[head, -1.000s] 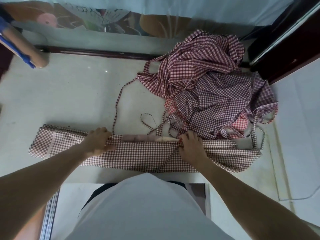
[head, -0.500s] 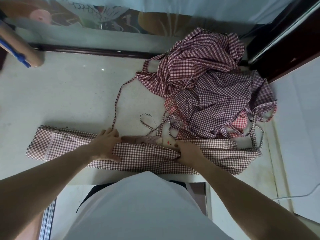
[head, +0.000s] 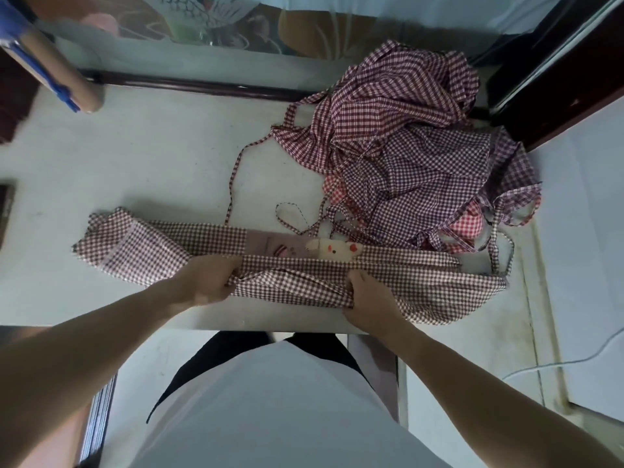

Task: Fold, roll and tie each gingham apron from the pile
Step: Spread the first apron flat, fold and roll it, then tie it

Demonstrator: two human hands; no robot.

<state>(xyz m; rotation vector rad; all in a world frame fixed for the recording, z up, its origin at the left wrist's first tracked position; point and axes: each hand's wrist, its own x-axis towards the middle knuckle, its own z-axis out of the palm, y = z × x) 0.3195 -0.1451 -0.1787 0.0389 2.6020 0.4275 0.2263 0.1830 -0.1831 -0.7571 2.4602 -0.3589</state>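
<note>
A dark red gingham apron [head: 148,251] lies folded into a long band across the near part of the table, with a pale pocket patch showing a small animal figure [head: 334,248] along its far edge. My left hand [head: 209,280] grips the band's near fold left of the middle. My right hand [head: 368,298] grips the near fold right of the middle, bunching the cloth. A thin strap [head: 233,177] runs from the band toward the pile [head: 405,140] of crumpled gingham aprons at the back right.
The white table [head: 135,157] ends at a front edge just below my hands. A cardboard tube with blue tape [head: 50,69] lies at the back left. A dark wooden frame [head: 567,69] stands at the right. A white cable [head: 557,361] runs over the floor.
Both hands slid from the far edge of the band to its near edge and now grip the cloth there. The patch with the animal figure has come into view.
</note>
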